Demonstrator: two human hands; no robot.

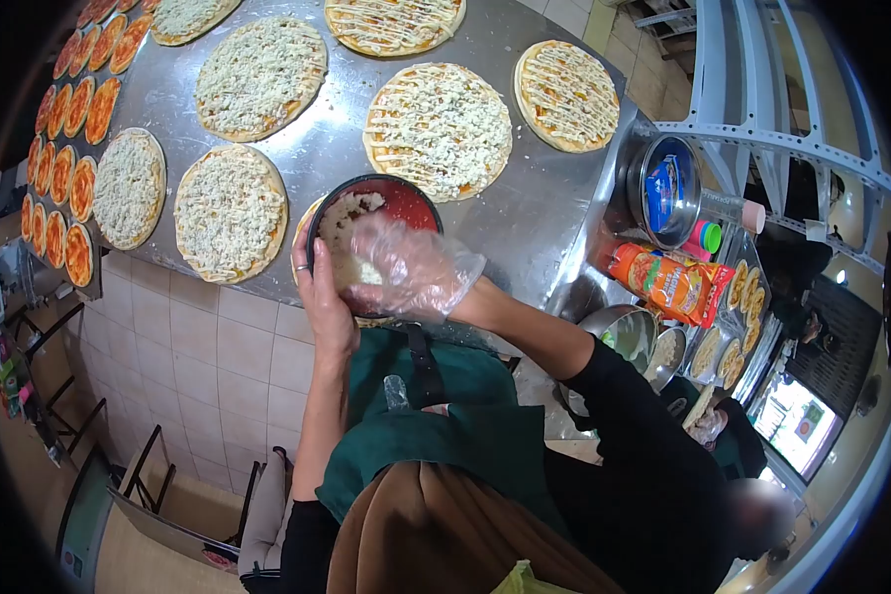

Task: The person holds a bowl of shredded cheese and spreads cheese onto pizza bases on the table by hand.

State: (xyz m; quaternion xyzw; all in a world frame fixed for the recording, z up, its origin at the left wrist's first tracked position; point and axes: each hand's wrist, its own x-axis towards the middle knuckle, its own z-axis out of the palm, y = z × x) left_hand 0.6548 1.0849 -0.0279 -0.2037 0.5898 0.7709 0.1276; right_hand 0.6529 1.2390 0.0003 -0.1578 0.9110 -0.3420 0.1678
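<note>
My left hand (329,312) grips the near left side of a round bowl (414,203) with a dark rim and red inside. Crumbly white grated cheese (339,226) lies in the bowl. My right hand (406,262), in a clear plastic glove, reaches into the bowl; its fingers curl on the cheese and are a little blurred. Under the bowl, the edge of another pizza base peeks out, mostly hidden. Beyond the bowl lies a pizza (438,129) with sauce stripes and cheese over part of it. A cheese-covered pizza (230,213) lies to the left.
Several more pizzas, including a striped one (566,96), lie on the metal table (525,223). Small sauced bases (81,188) stand in rows at far left. On the right are a metal pot (636,188), an orange packet (668,282) and a shelf frame (782,148). Another person's hand (708,426) shows lower right.
</note>
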